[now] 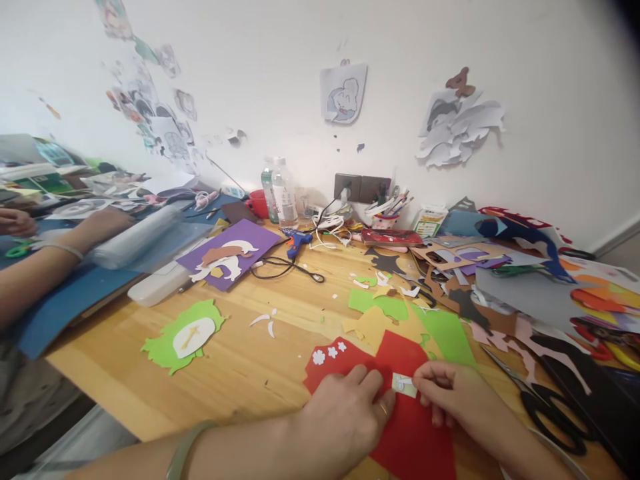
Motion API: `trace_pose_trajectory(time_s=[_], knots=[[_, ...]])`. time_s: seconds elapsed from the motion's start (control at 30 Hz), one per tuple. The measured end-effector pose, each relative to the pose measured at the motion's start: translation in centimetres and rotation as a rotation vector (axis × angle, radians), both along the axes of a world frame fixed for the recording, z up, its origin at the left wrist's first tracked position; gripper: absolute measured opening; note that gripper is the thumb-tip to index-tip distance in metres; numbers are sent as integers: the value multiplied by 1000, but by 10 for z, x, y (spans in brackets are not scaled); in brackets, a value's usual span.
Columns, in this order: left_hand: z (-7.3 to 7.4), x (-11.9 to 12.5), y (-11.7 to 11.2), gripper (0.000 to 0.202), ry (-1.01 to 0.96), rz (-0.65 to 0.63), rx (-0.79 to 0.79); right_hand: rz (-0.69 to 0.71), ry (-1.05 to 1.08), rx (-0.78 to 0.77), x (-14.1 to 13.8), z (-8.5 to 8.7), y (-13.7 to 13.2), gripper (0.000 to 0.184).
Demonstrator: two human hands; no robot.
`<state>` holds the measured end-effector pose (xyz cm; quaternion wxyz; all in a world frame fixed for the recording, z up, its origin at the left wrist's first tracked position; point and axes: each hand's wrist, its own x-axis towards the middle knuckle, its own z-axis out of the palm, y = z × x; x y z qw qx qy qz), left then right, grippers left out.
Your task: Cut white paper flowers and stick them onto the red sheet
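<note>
A red craft sheet (417, 433) lies at the front of the table, with three small white flower cut-outs (319, 358) on its left part. Bent fingers of my left hand (350, 407) press on this sheet, close to the left edge of a small pale paper piece (404, 385) with a line drawing on it. My right hand (445, 393) pinches the right edge of that piece between thumb and forefinger. What lies under my left palm is hidden. Black-handled scissors (543, 400) rest to the right of my right hand.
Beyond the red sheet lie yellow paper (373, 327) and green paper (450, 333). A green cut-out with a white oval (195, 337) is at left, and a purple sheet (235, 243) and glue gun (296, 241) behind. Scraps crowd the right. Another person's arm (65, 253) reaches in at far left.
</note>
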<state>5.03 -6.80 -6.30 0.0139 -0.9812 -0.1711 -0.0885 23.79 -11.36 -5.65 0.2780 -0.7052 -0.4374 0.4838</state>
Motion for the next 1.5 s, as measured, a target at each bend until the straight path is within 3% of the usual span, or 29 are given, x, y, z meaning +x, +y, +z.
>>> trace_pose_trajectory(time_s=[0.43,0.63,1.07,1.5], knots=[[3,0,1,20,32,4,-25,-15,-56,7,-1,-3,-1,13],[4,-2,3,24,32,-130,38,-13,-88,-1,-3,0,0,13],[12,-4,8,23,24,-217,91,21,-121,-16,0,-2,4,11],[16,-3,7,28,102,-160,41,34,-128,10,1,-1,2,12]])
